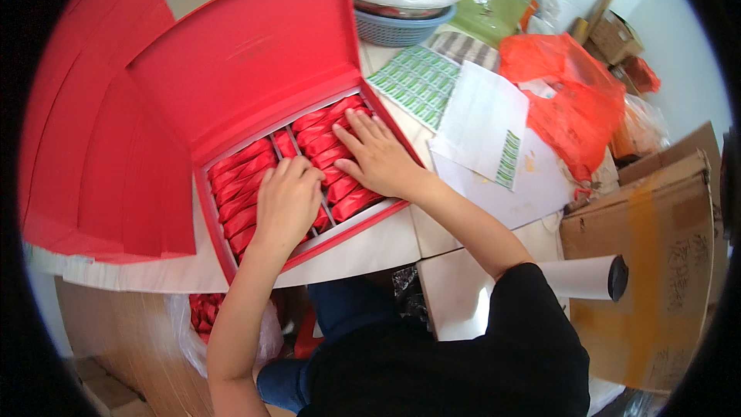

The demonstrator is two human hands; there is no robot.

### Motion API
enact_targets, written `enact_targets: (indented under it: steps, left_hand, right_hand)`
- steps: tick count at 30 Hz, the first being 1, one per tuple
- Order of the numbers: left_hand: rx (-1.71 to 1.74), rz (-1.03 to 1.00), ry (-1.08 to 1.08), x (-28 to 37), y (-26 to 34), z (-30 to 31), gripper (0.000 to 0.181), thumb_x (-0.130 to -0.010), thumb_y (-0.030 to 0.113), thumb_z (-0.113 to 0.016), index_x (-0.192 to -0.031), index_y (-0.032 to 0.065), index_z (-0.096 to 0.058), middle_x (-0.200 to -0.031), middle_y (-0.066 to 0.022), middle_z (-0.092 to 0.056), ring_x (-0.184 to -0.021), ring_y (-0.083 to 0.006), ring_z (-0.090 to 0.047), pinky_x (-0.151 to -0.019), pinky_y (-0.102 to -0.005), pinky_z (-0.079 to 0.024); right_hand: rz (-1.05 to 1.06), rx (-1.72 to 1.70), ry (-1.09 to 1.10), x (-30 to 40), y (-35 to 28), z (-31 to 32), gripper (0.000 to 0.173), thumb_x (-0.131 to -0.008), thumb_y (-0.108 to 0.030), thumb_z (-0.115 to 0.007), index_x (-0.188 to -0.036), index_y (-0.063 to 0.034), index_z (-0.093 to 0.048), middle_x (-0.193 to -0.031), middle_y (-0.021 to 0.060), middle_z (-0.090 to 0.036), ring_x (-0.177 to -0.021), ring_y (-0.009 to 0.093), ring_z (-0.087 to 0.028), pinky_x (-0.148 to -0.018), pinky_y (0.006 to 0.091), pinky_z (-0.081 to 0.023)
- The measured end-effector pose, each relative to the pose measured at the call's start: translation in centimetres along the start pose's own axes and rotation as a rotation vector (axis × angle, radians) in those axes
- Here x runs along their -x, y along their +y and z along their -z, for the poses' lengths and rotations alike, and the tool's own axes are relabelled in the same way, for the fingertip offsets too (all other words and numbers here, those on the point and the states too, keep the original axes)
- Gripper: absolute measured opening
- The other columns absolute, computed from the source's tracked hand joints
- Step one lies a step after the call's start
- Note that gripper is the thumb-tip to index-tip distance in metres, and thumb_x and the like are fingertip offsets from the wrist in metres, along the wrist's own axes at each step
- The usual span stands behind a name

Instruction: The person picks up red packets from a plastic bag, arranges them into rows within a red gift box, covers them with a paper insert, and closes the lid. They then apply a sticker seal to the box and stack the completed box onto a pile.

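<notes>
A red hinged gift box [211, 226] lies with its lid [249, 40] raised on the table in front of me. Rows of red satin-wrapped packets [234, 185] fill its left and right compartments, and more red satin shows in the narrow strip between two grey dividers [292, 142]. My left hand [289, 200] rests over the middle strip with fingers curled down; whether they pinch anything is hidden. Spread flat on the right-hand packets, my right hand [376, 153] touches their tops and holds nothing.
Red boxes [116, 145] are stacked at left. Green-printed label sheets [417, 84], white sheets [480, 121], a blue basket [399, 29] and a red plastic bag [567, 92] lie to the right. A cardboard carton [642, 278] stands nearby. Below the table is a bag of red packets [202, 313].
</notes>
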State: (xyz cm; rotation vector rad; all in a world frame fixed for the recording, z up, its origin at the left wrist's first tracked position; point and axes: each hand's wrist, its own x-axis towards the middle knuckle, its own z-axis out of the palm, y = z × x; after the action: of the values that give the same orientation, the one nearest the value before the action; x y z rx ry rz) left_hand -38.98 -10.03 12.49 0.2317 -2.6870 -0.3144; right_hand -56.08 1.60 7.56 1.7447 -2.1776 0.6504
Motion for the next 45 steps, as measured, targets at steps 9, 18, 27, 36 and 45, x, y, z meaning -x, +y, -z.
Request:
enact_targets:
  steps: [9, 18, 27, 36, 45]
  left_hand:
    - [0.330, 0.160, 0.138, 4.5, 2.6, 2.6, 0.007, -0.080, 0.003, -0.062, -0.087, 0.0042, -0.060, -0.083, -0.0104, -0.059, -0.079, -0.0286, -0.057, -0.073, -0.0372, -0.044]
    - [0.504, 0.096, 0.145, 6.0, 4.7, 0.7, 0.008, -0.079, 0.000, -0.063, -0.087, 0.0032, -0.063, -0.081, -0.0117, -0.061, -0.075, -0.0290, -0.057, -0.068, -0.0364, -0.045]
    - [0.495, 0.139, 0.147, 6.6, 4.4, 0.5, 0.008, -0.080, 0.001, -0.062, -0.088, 0.0032, -0.063, -0.079, -0.0114, -0.060, -0.074, -0.0288, -0.057, -0.067, -0.0364, -0.045]
    - [0.505, 0.179, 0.143, 6.7, 4.3, 0.3, 0.007, -0.081, 0.002, -0.062, -0.088, 0.0036, -0.064, -0.078, -0.0111, -0.060, -0.073, -0.0276, -0.057, -0.065, -0.0356, -0.045]
    - [0.494, 0.191, 0.152, 6.8, 4.3, 0.2, 0.008, -0.081, 0.001, -0.062, -0.088, 0.0032, -0.064, -0.078, -0.0109, -0.060, -0.071, -0.0273, -0.057, -0.064, -0.0352, -0.045]
  right_hand:
    - [-0.538, 0.103, 0.461, 7.3, 9.0, 6.8, 0.016, -0.083, -0.013, -0.063, -0.096, -0.0024, -0.062, -0.094, 0.0154, -0.061, -0.093, 0.033, -0.057, -0.078, 0.0422, -0.046]
    - [-0.762, 0.264, 0.003, 15.9, -1.1, 6.8, 0.034, -0.079, -0.023, -0.071, -0.100, 0.0019, -0.063, -0.105, 0.0145, -0.062, -0.096, 0.032, -0.059, -0.079, 0.0394, -0.050]
    - [-0.608, 0.122, 0.109, 13.8, 1.4, 5.0, 0.024, -0.083, -0.012, -0.063, -0.101, 0.0043, -0.061, -0.115, 0.0198, -0.060, -0.102, 0.035, -0.059, -0.084, 0.0424, -0.050]
    - [-0.326, 0.115, 0.184, 10.0, 10.3, 1.7, 0.028, -0.077, 0.002, -0.055, -0.104, -0.0026, -0.062, -0.110, 0.0133, -0.059, -0.103, 0.032, -0.055, -0.086, 0.0415, -0.045]
    - [-0.269, 0.015, 0.194, 8.9, 10.7, 1.2, 0.024, -0.072, 0.006, -0.055, -0.092, -0.0062, -0.061, -0.099, 0.0084, -0.057, -0.095, 0.028, -0.053, -0.079, 0.0384, -0.042]
